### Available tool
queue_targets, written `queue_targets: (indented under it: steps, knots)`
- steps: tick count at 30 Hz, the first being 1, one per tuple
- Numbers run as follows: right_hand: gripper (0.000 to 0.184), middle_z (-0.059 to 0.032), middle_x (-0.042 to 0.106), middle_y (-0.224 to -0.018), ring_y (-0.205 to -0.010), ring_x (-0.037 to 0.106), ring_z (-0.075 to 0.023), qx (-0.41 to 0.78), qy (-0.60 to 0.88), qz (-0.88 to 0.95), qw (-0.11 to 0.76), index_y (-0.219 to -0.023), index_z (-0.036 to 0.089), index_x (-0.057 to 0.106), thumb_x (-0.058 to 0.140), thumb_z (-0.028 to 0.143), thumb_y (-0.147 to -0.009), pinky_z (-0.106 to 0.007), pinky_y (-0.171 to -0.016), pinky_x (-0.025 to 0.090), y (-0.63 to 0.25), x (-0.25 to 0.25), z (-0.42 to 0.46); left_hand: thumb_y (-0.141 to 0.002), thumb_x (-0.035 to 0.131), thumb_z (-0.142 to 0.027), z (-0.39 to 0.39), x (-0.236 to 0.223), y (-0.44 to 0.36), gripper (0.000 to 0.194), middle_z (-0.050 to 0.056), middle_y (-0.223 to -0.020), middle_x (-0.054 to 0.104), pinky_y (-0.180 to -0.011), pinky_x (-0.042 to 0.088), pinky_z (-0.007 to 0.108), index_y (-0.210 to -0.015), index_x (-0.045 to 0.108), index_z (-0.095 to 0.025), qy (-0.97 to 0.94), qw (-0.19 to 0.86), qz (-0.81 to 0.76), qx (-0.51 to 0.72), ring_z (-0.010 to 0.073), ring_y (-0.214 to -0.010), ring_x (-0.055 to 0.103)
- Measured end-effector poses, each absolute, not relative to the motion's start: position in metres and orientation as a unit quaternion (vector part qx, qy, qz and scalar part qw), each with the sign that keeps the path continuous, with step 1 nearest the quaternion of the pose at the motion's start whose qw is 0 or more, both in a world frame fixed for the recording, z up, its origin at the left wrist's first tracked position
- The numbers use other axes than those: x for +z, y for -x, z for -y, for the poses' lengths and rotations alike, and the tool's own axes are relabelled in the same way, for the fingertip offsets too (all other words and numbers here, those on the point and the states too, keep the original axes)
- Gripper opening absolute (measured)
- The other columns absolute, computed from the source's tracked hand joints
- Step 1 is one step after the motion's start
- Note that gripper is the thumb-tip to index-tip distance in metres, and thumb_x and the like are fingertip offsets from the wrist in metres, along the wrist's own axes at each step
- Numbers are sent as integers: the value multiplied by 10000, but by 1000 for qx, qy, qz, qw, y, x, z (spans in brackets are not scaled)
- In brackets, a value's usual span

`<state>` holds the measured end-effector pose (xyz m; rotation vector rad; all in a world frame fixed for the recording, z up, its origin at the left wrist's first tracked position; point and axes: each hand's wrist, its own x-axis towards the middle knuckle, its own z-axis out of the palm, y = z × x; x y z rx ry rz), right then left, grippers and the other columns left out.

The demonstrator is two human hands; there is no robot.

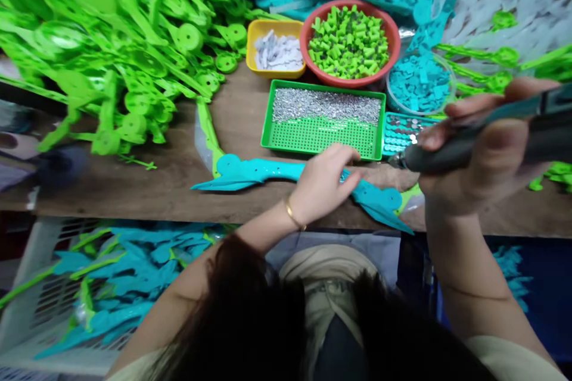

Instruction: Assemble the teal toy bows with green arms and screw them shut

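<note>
A teal plastic toy bow (279, 170) with lime-green limbs lies across the front of the wooden workbench (243, 104). My left hand (325, 181) is closed over the bow's middle, fingers bent down around its far side, hiding the grip. In my right hand (482, 175) is a dark electric screwdriver (447, 146), slightly blurred, its tip pointing left above the bow's right half. The tip looks apart from the bow. Just beyond my left fingers stands a green perforated tray (308, 137) of small silver screws.
Behind the tray are a yellow bin (251, 56) of pale pieces, a red bowl (308, 50) of green plugs and a clear tub (452, 86) of teal parts. Green parts (134, 41) heap at left. A white crate (27, 303) of bows sits below the bench.
</note>
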<state>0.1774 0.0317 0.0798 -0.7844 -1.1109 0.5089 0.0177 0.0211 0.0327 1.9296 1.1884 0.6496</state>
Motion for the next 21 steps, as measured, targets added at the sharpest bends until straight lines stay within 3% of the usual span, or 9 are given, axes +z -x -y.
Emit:
queue_targets:
  steps: [3,5,10,15,21]
  knots:
    - [232,41,704,-835,-471,568,-84,229,413,512,718,-1006,296,707,739,369,-788,-235,-385,473,-199,79,11,-868,619,-398,30,20,-36,248,-10,-651,610,-542,460,230,-811,606,-157,-565,726,-375,115,112,-556,564]
    - [255,49,698,-830,-455,564,-89,224,448,511,698,-1021,307,703,742,373,-778,-246,-380,488,-209,73,36,-831,637,-495,58,8,-55,348,-16,-598,605,-453,415,213,-793,592,-152,-409,840,-353,51,98,-461,538]
    - [301,42,718,-852,-466,588,-116,210,473,523,677,-1085,342,679,733,358,-789,-284,-410,531,-217,56,77,-849,603,-562,82,-7,-88,447,-5,-545,607,-423,388,192,-684,529,-154,-225,851,-446,162,89,-413,555]
    - [352,36,718,-870,-484,602,-126,198,485,525,671,-1125,340,630,733,354,-789,-292,-426,542,-219,41,89,-893,597,-484,78,-1,-90,429,9,-502,599,-443,396,186,-650,564,-131,-195,845,-469,166,91,-419,565]
    - [385,64,668,-776,-508,613,-142,238,519,498,653,-1030,336,571,777,441,-722,-327,-507,569,-229,21,96,-910,573,-471,80,-3,-93,487,8,-449,554,-428,356,181,-570,566,-123,-197,840,-471,184,72,-391,511]
